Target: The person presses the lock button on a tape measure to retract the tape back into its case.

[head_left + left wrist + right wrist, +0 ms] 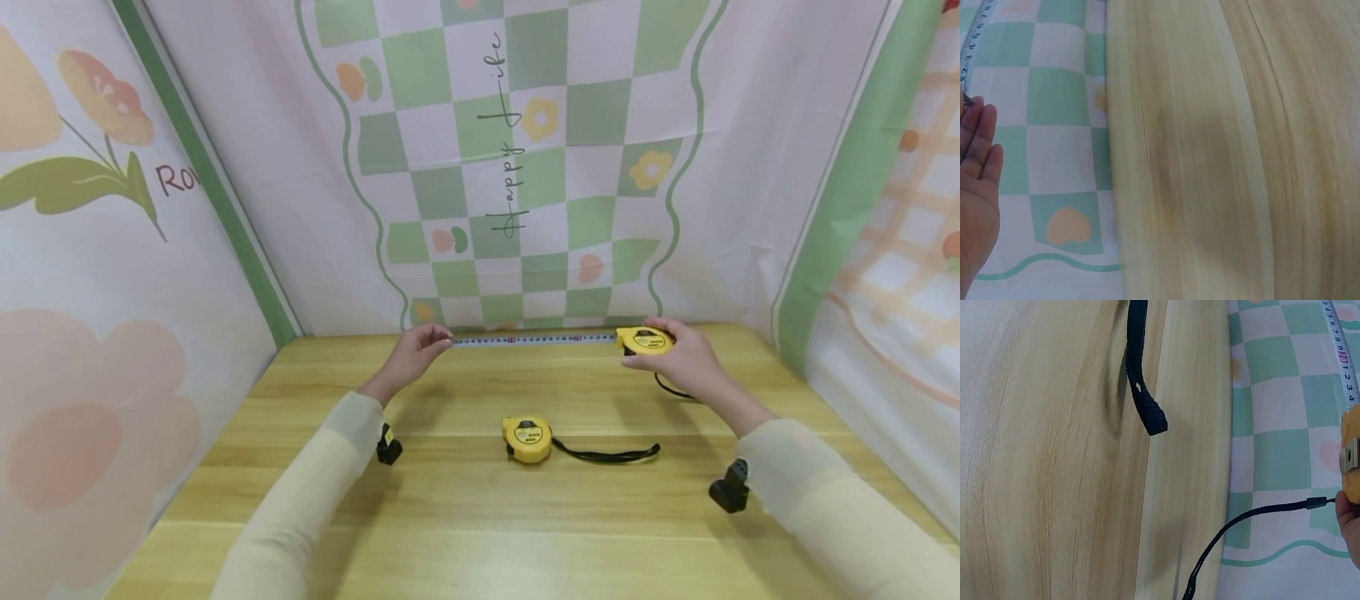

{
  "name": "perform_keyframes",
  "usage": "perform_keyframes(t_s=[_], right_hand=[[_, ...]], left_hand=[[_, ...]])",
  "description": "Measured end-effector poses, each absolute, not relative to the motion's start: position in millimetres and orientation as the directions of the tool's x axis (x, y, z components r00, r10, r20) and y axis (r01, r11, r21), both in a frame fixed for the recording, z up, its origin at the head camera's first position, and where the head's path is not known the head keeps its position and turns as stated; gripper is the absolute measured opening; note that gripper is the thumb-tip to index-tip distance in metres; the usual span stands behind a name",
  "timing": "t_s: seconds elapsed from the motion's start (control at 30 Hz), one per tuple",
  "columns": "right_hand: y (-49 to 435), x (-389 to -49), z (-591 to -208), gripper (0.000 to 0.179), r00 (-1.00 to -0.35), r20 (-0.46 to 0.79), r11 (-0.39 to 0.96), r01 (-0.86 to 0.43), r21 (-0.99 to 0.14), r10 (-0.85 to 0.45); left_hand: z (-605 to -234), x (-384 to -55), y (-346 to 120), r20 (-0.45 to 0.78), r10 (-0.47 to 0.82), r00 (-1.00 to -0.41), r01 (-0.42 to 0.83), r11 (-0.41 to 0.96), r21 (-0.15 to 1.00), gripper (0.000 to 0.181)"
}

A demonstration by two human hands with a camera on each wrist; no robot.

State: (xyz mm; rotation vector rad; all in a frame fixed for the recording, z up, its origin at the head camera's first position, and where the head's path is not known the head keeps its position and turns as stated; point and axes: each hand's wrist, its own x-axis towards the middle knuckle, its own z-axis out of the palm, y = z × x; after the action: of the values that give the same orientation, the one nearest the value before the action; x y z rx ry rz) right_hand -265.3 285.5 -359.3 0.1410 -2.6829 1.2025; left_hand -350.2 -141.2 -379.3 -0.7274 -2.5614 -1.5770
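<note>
My right hand grips a yellow tape measure by its case, thumb below and fingers above. Its white blade stretches straight leftward near the table's back edge. The far tip of that blade is pinched between thumb and finger of my left hand. In the left wrist view the metal end hook shows at the fingertips. A black wrist strap hangs from the held case in the right wrist view, beside a metal belt clip. A second yellow tape measure lies on the table between my forearms.
The second tape's black strap trails to the right across the wooden table. Behind the table hangs a green and white checked cloth, with printed cloth walls on both sides. A small black camera sits at my right wrist.
</note>
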Motion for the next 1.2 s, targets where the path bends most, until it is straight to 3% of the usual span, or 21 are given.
perform_keyframes(t_s=[1.2], right_hand=[[273.7,-268.4,-363.2,0.093,-0.98,0.199,0.636,-0.157,-0.755,-0.005]], left_hand=[[-381.9,-351.3,-136.5,0.311,0.373,-0.874,0.445,0.361,0.82,0.015]])
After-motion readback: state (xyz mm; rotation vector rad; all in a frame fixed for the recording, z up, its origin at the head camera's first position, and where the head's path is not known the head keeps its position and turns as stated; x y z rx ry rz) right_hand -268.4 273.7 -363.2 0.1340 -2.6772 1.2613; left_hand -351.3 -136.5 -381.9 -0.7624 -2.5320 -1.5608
